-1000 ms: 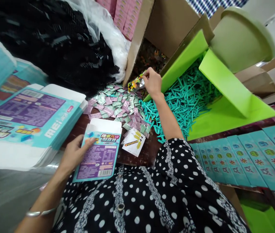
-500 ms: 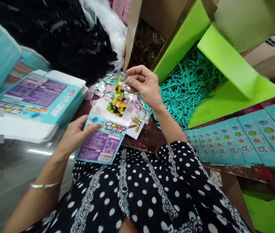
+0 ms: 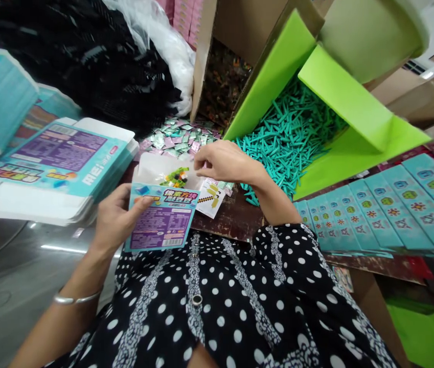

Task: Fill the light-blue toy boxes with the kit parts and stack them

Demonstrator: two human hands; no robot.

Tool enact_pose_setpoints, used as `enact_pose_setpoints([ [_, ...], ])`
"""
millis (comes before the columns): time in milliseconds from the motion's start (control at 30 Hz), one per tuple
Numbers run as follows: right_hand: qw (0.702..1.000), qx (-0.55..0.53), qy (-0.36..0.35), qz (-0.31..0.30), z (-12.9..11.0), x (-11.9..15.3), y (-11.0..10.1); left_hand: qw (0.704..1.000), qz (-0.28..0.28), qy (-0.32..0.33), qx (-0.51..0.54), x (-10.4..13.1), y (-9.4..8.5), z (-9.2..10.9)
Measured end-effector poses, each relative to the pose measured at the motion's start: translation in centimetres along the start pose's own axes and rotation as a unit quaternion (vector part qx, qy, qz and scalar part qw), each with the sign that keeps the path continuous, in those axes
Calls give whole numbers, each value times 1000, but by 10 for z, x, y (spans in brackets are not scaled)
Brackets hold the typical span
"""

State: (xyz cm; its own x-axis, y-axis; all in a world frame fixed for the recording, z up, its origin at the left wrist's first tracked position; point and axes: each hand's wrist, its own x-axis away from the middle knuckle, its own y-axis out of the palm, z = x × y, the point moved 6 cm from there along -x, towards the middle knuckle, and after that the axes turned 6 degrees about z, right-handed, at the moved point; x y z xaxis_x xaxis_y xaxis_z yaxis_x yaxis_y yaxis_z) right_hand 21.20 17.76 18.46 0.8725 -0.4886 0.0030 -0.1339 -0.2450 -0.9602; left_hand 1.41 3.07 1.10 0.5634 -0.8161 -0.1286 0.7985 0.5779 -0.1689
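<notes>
My left hand (image 3: pixel 117 217) grips a turquoise and purple printed carton (image 3: pixel 163 220), thumb on its front panel, with the white top flap raised. A clear bag of small building bricks (image 3: pixel 176 177), green, orange and black, lies tilted at the carton's mouth, its lower part hidden behind the front panel. My right hand (image 3: pixel 228 161) is closed just right of the mouth, fingers curled down at the bag's clear end; the fingertips are partly hidden. Below it on the table lies a white leaflet (image 3: pixel 209 199) with a pickaxe-like picture.
Flat cartons (image 3: pixel 55 153) are stacked at left, beside a black heap (image 3: pixel 124 76). Small pink and green packets (image 3: pixel 180 138) cover the table behind the carton. A green box (image 3: pixel 355 97) spills teal pointed sticks (image 3: pixel 278 148). Filled-looking cartons (image 3: pixel 385 204) stand in a row at right.
The bag of bricks has gone down into the carton's mouth and tipped over. My right hand has lowered and turned with its back upward. My left hand keeps its hold on the carton.
</notes>
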Motion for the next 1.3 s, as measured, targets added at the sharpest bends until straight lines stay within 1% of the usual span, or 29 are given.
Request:
enact_pose_setpoints([
  [33, 1000, 27, -15, 0, -2, 2, -5, 1000, -7, 3, -11, 1, 1, 2],
  [100, 997, 45, -62, 18, -11, 2, -15, 999, -31, 2, -21, 2, 6, 8],
  [167, 992, 51, -111, 24, -24, -2, -16, 998, -52, 8, -22, 4, 10, 14],
  [200, 990, 58, -130, 10, -32, -6, -12, 998, -57, 13, -22, 4, 12, 17],
  [267, 983, 85, -156, -46, -45, -13, 2, 998, -58, 19, -16, 6, 14, 22],
  [333, 974, 122, -166, -96, -55, -19, 17, 998, -59, 15, -4, 7, 15, 23],
  [367, 970, 139, -166, -111, -58, -21, 23, 998, -60, 12, 1, 8, 15, 22],
  [467, 962, 177, -155, -137, -60, -25, 35, 998, -66, 7, 6, 10, 17, 19],
  [567, 959, 181, -142, -164, -52, -26, 39, 998, -70, 5, 3, 9, 20, 15],
  [667, 969, 144, -125, -159, -44, -30, 32, 997, -80, 2, -1, 8, 23, 13],
  [800, 986, 65, -106, -112, -40, -42, 21, 996, -91, 5, 4, 5, 23, 14],
  [900, 992, 29, -86, -86, -40, -51, 23, 997, -67, 23, -2, 3, 19, 16],
  [1000, 993, -28, -79, -86, -40, -57, 36, 999, -23, 1, 27, 4, 13, 11],
  [1067, 989, -69, -78, -108, -37, -57, 48, 998, 9, -25, 52, 6, 10, 5],
  [1133, 978, -129, -60, -149, -31, -56, 61, 997, 25, -35, 61, 10, 11, 3],
  [1167, 969, -163, -51, -176, -28, -54, 67, 997, 24, -36, 63, 12, 13, 3],
  [1233, 946, -215, -46, -239, -25, -49, 77, 997, 7, -37, 70, 17, 21, 3],
  [1300, 928, -220, -61, -296, -24, -43, 81, 995, -15, -49, 83, 19, 29, 1],
])
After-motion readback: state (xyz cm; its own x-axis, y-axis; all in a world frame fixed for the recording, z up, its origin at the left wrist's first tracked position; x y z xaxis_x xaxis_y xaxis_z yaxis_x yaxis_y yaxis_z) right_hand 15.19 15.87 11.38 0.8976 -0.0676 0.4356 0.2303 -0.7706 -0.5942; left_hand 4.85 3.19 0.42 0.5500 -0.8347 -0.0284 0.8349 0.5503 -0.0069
